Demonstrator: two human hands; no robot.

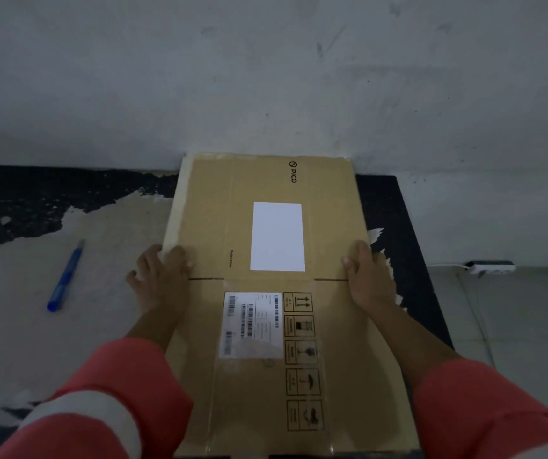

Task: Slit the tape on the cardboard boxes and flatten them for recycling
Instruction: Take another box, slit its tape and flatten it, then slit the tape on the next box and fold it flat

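Observation:
A brown cardboard box (272,283) lies flat on the table, its far end against the wall. It carries a blank white label, a barcode sticker and a column of handling symbols. My left hand (161,274) holds its left edge, thumb on top and fingers curled under the side. My right hand (367,276) holds the right edge the same way, thumb on the top face. A blue utility knife (65,278) lies on the table well to the left, apart from both hands.
The table top (34,342) is worn, with black coating peeled to a pale surface. A grey wall (266,77) rises right behind the box. At the right, below the table edge, a white power strip (491,268) with its cable lies on the tiled floor.

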